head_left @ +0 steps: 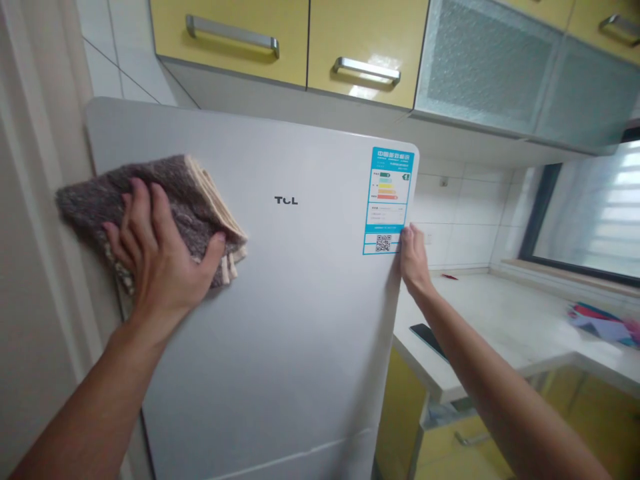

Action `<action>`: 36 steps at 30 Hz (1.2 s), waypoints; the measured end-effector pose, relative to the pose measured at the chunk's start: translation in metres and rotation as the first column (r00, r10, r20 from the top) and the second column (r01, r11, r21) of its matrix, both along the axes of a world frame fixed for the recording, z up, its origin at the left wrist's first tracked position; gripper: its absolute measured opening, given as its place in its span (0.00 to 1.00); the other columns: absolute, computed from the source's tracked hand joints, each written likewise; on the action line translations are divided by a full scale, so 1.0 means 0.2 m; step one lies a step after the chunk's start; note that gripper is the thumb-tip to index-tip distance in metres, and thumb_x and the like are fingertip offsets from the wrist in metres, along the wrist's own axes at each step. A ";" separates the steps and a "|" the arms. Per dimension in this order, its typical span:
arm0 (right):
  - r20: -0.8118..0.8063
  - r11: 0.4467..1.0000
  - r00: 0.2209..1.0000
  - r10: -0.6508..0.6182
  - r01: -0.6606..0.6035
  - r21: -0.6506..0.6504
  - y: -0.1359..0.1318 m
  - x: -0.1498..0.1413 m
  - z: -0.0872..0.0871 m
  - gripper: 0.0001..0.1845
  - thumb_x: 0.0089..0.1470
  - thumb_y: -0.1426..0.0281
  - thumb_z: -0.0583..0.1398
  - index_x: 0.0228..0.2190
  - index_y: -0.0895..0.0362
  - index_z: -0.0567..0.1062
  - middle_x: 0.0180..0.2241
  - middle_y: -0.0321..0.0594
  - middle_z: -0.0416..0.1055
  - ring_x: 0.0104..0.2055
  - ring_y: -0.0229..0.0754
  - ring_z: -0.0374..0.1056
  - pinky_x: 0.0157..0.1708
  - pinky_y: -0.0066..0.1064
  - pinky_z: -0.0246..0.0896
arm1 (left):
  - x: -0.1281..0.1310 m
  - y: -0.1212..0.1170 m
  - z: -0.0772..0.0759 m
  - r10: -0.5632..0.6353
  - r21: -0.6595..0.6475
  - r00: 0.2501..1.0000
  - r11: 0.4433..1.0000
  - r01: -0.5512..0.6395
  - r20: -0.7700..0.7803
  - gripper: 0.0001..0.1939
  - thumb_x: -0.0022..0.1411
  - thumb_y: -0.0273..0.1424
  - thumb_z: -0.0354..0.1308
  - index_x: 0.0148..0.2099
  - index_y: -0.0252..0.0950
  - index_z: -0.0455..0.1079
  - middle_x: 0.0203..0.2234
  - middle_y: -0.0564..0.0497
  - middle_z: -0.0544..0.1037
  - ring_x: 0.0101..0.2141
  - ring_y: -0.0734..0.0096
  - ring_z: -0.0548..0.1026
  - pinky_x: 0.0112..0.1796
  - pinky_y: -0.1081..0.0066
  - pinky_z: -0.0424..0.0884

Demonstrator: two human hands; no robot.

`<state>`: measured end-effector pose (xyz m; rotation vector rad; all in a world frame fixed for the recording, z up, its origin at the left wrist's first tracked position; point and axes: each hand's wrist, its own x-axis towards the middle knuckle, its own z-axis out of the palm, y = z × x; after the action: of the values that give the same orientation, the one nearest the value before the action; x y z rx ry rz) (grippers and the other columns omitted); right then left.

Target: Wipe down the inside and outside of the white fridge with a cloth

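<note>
A folded brown-grey cloth [175, 193] with a cream edge lies against the upper left of a silver refrigerator door [280, 293]. My left hand [163, 250] presses it there, fingers over the cloth and thumb out at its right side. On the door's right edge, just below the corner of a blue-and-white energy label [389, 200], my right hand [414, 257] holds on with fingers together. Part of its grip is hidden behind that edge. Dark "TCL" lettering shows between the two hands.
Yellow cupboards [367, 40] with metal handles hang above the refrigerator, beside frosted-glass doors [490, 67]. At right a white countertop [500, 320] carries a dark phone-like object [427, 339] and colourful packaging [603, 323]. A window [595, 213] is beyond; a pale curtain-like surface [45, 267] borders the left.
</note>
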<state>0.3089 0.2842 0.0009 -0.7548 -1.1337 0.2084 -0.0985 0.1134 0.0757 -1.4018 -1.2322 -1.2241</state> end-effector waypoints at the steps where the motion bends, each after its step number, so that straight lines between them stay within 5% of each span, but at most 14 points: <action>1: -0.029 0.992 0.994 0.107 -0.109 -0.063 0.03 -0.02 -0.03 0.51 0.62 0.29 0.49 0.59 0.58 0.76 0.59 0.57 0.75 0.63 0.63 0.71 0.64 0.58 0.65 | 0.03 0.02 0.07 0.013 0.013 1.000 1.000 -0.013 0.003 0.49 0.72 0.52 0.55 0.82 0.38 0.36 0.80 0.36 0.40 0.77 0.31 0.43 0.72 0.24 0.41; 3: -0.071 0.967 0.976 0.207 -0.215 -0.139 0.06 -0.05 -0.07 0.51 0.62 0.28 0.44 0.46 0.59 0.83 0.46 0.55 0.81 0.56 0.63 0.75 0.61 0.55 0.67 | 0.11 0.06 0.14 0.023 0.004 0.998 1.000 -0.023 -0.065 0.49 0.73 0.54 0.53 0.82 0.38 0.36 0.81 0.42 0.37 0.78 0.35 0.41 0.74 0.29 0.38; 5: -0.066 0.977 0.986 0.152 -0.160 -0.138 0.05 -0.07 -0.08 0.49 0.62 0.28 0.45 0.38 0.58 0.83 0.39 0.52 0.81 0.50 0.60 0.76 0.58 0.53 0.68 | 0.20 0.10 0.08 -0.008 -0.048 0.969 0.999 -0.004 -0.246 0.46 0.74 0.52 0.52 0.82 0.38 0.38 0.81 0.45 0.40 0.78 0.41 0.42 0.75 0.33 0.35; 10: 0.055 0.980 0.979 -0.197 0.194 0.052 -0.04 -0.07 -0.07 0.40 0.68 0.34 0.43 0.31 0.54 0.72 0.34 0.44 0.75 0.39 0.48 0.69 0.44 0.41 0.64 | 0.29 0.13 -0.45 -0.369 -0.400 0.633 0.911 0.101 -0.681 0.35 0.76 0.44 0.55 0.79 0.46 0.53 0.73 0.56 0.65 0.71 0.71 0.65 0.76 0.63 0.31; 12: 0.072 0.972 0.970 -0.233 0.229 0.052 -0.06 -0.07 -0.08 0.38 0.70 0.36 0.42 0.30 0.54 0.68 0.31 0.41 0.72 0.35 0.45 0.65 0.40 0.38 0.60 | 0.21 0.11 -0.56 -0.368 -0.395 0.620 0.913 0.102 -0.692 0.35 0.76 0.39 0.57 0.79 0.49 0.53 0.70 0.57 0.70 0.69 0.75 0.68 0.76 0.67 0.33; 13: 0.076 0.972 0.970 -0.232 0.229 0.046 -0.06 -0.08 -0.08 0.37 0.71 0.37 0.42 0.30 0.54 0.67 0.31 0.40 0.71 0.35 0.45 0.64 0.39 0.37 0.58 | 0.16 0.11 -0.56 -0.313 -0.344 0.668 0.934 0.091 -0.675 0.37 0.75 0.38 0.58 0.80 0.49 0.51 0.70 0.56 0.70 0.70 0.73 0.66 0.76 0.65 0.35; 15: 0.074 0.975 0.972 -0.222 0.219 0.048 -0.06 -0.08 -0.09 0.37 0.71 0.38 0.42 0.30 0.54 0.68 0.31 0.39 0.71 0.35 0.44 0.64 0.39 0.37 0.57 | 0.05 0.10 -0.42 -0.160 -0.192 0.805 0.980 0.058 -0.571 0.41 0.74 0.38 0.59 0.81 0.46 0.46 0.75 0.49 0.62 0.75 0.61 0.58 0.77 0.52 0.41; 19: 0.052 0.978 0.979 -0.198 0.194 0.071 -0.04 -0.08 -0.09 0.36 0.72 0.38 0.42 0.31 0.53 0.67 0.32 0.40 0.71 0.36 0.45 0.65 0.39 0.38 0.58 | -0.06 0.12 0.16 0.025 0.097 0.987 0.995 -0.010 -0.157 0.41 0.73 0.47 0.54 0.81 0.39 0.49 0.81 0.42 0.41 0.76 0.27 0.42 0.70 0.24 0.47; 21: 0.065 0.980 0.979 -0.191 0.186 0.069 -0.04 -0.08 -0.09 0.36 0.71 0.37 0.42 0.32 0.53 0.67 0.33 0.40 0.71 0.37 0.46 0.65 0.39 0.38 0.58 | 0.01 0.15 0.40 0.017 0.113 0.999 0.994 -0.014 -0.032 0.41 0.75 0.53 0.46 0.81 0.41 0.47 0.81 0.47 0.40 0.76 0.25 0.38 0.69 0.21 0.41; 24: 0.122 0.985 0.978 -0.170 0.164 0.054 -0.05 -0.08 -0.09 0.36 0.68 0.35 0.46 0.36 0.54 0.70 0.36 0.42 0.73 0.39 0.47 0.67 0.41 0.39 0.59 | 0.23 0.20 0.49 -0.003 0.026 0.987 1.000 0.008 -0.164 0.40 0.75 0.52 0.47 0.81 0.41 0.48 0.81 0.47 0.41 0.77 0.33 0.37 0.73 0.28 0.33; 27: 0.151 0.984 0.973 -0.175 0.169 0.052 -0.06 -0.08 -0.09 0.36 0.67 0.34 0.47 0.38 0.54 0.72 0.38 0.44 0.74 0.41 0.50 0.69 0.42 0.40 0.60 | 0.44 0.22 0.23 -0.086 -0.097 0.846 0.994 0.042 -0.526 0.38 0.73 0.44 0.57 0.79 0.46 0.53 0.80 0.48 0.48 0.78 0.44 0.45 0.75 0.38 0.42; 30: 0.152 0.985 0.973 -0.172 0.165 0.058 -0.07 -0.09 -0.09 0.36 0.68 0.36 0.46 0.41 0.54 0.73 0.40 0.45 0.75 0.43 0.51 0.70 0.45 0.41 0.61 | 0.49 0.23 -0.27 -0.212 -0.237 0.609 0.971 0.041 -0.764 0.38 0.72 0.43 0.57 0.80 0.46 0.53 0.79 0.51 0.52 0.78 0.56 0.49 0.77 0.53 0.44; 33: 0.148 0.990 0.979 -0.138 0.131 0.054 -0.07 -0.09 -0.09 0.37 0.69 0.36 0.46 0.44 0.54 0.75 0.43 0.47 0.77 0.47 0.52 0.71 0.49 0.42 0.62 | 0.32 0.18 -0.84 -0.234 -0.249 0.463 0.968 0.029 -0.855 0.39 0.70 0.47 0.55 0.78 0.46 0.57 0.77 0.55 0.58 0.78 0.65 0.42 0.77 0.62 0.35; 36: 0.153 0.991 0.979 -0.133 0.127 0.050 -0.07 -0.10 -0.09 0.40 0.68 0.35 0.45 0.43 0.55 0.77 0.43 0.48 0.78 0.48 0.53 0.72 0.51 0.44 0.63 | 0.00 0.08 -1.38 -0.193 -0.208 0.491 0.978 0.024 -0.850 0.35 0.61 0.52 0.57 0.70 0.58 0.70 0.71 0.68 0.66 0.78 0.69 0.40 0.77 0.69 0.38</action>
<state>0.2890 0.2712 -0.0174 -0.8174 -1.2279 0.0160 -0.0983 0.1298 -0.1996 -1.8952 -0.5028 -0.3001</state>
